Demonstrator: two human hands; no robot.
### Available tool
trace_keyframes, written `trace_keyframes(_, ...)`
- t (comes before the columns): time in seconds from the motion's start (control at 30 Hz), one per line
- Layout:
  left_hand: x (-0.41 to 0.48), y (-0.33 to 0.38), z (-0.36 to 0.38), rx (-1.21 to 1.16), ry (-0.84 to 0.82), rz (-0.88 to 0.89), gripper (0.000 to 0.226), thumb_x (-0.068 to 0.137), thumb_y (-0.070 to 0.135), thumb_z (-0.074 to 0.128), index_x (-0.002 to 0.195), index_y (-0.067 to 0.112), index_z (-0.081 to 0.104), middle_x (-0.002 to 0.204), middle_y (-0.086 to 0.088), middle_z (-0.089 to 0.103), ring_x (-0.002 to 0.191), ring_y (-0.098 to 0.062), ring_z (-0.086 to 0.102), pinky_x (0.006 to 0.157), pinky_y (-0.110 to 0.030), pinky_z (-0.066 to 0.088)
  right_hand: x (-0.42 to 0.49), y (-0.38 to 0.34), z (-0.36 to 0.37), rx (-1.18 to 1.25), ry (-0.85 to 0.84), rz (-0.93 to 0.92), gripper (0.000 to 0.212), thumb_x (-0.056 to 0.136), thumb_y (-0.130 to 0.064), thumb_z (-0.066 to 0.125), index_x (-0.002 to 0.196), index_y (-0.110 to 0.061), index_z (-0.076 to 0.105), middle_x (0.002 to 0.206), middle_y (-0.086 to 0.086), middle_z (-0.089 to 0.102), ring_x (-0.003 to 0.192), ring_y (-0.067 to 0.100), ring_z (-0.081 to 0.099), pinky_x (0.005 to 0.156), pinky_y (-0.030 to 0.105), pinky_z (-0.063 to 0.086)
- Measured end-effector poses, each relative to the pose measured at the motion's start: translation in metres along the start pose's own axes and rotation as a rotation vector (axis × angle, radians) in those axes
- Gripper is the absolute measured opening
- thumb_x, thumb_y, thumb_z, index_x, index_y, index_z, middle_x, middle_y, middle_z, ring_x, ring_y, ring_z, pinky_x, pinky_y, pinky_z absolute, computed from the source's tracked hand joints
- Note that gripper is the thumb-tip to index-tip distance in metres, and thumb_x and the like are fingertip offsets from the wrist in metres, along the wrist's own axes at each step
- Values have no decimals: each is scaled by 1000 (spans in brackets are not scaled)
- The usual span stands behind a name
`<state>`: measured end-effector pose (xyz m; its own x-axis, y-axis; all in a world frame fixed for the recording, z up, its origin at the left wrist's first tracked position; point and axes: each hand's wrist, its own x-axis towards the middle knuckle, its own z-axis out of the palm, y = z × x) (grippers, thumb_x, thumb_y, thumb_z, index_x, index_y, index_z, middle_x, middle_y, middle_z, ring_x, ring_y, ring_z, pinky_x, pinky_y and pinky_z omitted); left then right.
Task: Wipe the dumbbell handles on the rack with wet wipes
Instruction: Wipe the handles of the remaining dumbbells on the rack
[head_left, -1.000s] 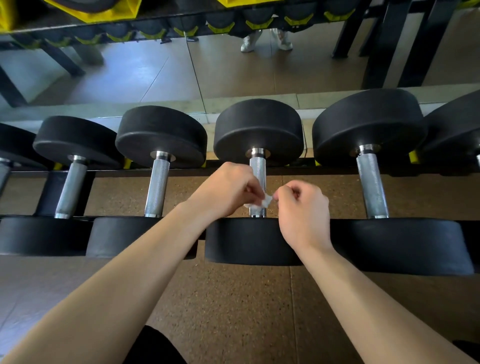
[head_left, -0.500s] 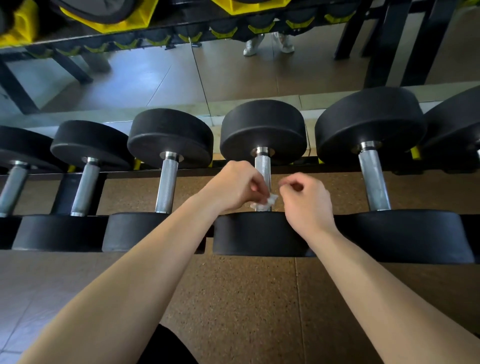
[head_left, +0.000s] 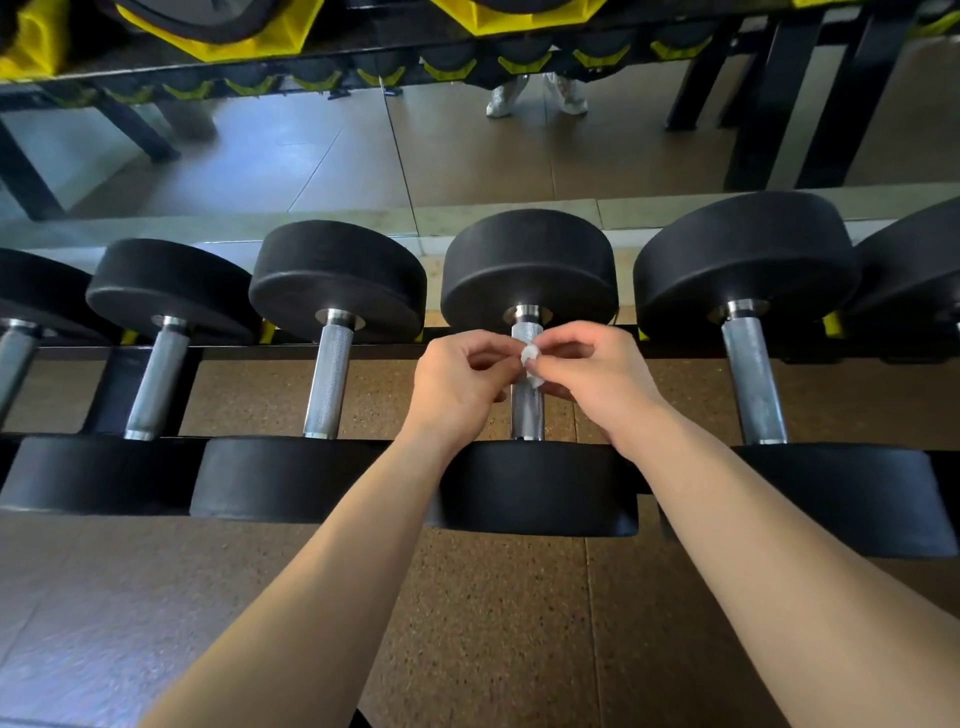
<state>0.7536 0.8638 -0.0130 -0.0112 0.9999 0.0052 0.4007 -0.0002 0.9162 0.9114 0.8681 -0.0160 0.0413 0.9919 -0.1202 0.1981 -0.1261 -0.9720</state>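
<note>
Centrally, pinching a small crumpled white wet wipe (head_left: 531, 358) between left hand (head_left: 457, 384) and right hand (head_left: 597, 384), each grip narrow, fingertips closed on it. Held over the upper part of a knurled silver dumbbell handle (head_left: 527, 415), hiding that stretch. Flanked by neighbouring silver handles (head_left: 327, 384) on the black metal rack (head_left: 384, 352); wall mirror (head_left: 311, 156) behind, speckled brown floor (head_left: 493, 623) below.

Speckled brown rubber floor (head_left: 467, 623), wall mirror (head_left: 311, 156) behind, black frames (head_left: 841, 104) reflected
</note>
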Motion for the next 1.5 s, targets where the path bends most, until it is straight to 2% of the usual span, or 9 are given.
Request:
trace_keyframes(0.17, 7, -9, 0, 83, 204, -42, 20, 96, 11, 63, 98, 27, 75, 89, 15, 72, 85, -3, 69, 83, -36, 62, 18, 4, 8, -413, 265, -303, 10, 90, -19, 73, 99, -22, 76, 99, -9, 69, 88, 4, 64, 79, 13, 51)
trace_keyframes(0.4, 10, -13, 2, 72, 238, -67, 20, 92, 14, 62, 90, 30, 73, 86, 14, 71, 89, -8, 69, 85, -42, 60, 13, 12, 5, -605, 85, -319, 14, 89, -29, 73, 101, -23, 76, 98, -12, 62, 86, 0, 57, 75, 10, 41)
trace_keyframes(0.47, 11, -13, 1, 63, 224, -79, 21, 92, 14, 62, 89, 32, 72, 87, 13, 71, 89, -9, 69, 85, -42, 60, 15, 13, 3, -604, 53, -311, 13, 88, -29, 75, 100, -24, 76, 96, -13, 64, 84, -1, 57, 75, 11, 42)
trace_keyframes(0.67, 9, -12, 1, 52, 205, -103, 18, 94, 15, 61, 94, 29, 71, 89, 11, 69, 84, -7, 69, 84, -42, 61, 33, 7, 12, -463, 204, -275, 13, 91, -27, 71, 102, -22, 76, 104, -9, 72, 89, -1, 61, 73, 5, 38)
trace_keyframes(0.87, 11, -11, 2, 50, 189, -114, 17, 93, 14, 61, 95, 28, 72, 90, 11, 70, 86, -9, 70, 85, -43, 61, 11, 15, -7, -526, -44, -220, 18, 92, -31, 70, 108, -26, 76, 110, -12, 71, 95, -5, 59, 75, 7, 38)
trace_keyframes(1.07, 10, -10, 2, 51, 197, -130, 18, 93, 15, 62, 93, 30, 72, 88, 11, 69, 86, -9, 69, 85, -43, 60, 32, 9, 8, -395, 200, -204, 9, 91, -21, 71, 99, -23, 74, 95, -11, 69, 82, -7, 57, 72, 10, 43)
trace_keyframes(1.27, 12, -12, 2, 57, 180, -130, 19, 93, 15, 61, 96, 29, 73, 94, 12, 69, 91, -13, 69, 86, -44, 60, 12, 19, -4, -462, -41, -42, 7, 89, -31, 73, 90, -34, 67, 91, -16, 64, 87, -2, 58, 67, 18, 40)
trace_keyframes(1.43, 10, -10, 2, 65, 195, -126, 19, 94, 15, 60, 93, 31, 71, 91, 11, 68, 87, -12, 69, 85, -43, 60, 30, 5, 3, -372, 112, -78, 6, 92, -25, 71, 98, -25, 69, 88, -15, 61, 84, -2, 56, 62, 14, 36)
trace_keyframes(1.5, 10, -11, 2, 71, 192, -121, 19, 94, 16, 60, 92, 32, 71, 92, 11, 68, 89, -12, 69, 86, -44, 60, 24, 5, -1, -394, 37, -61, 5, 91, -27, 72, 94, -27, 68, 90, -14, 63, 87, 1, 59, 63, 16, 38)
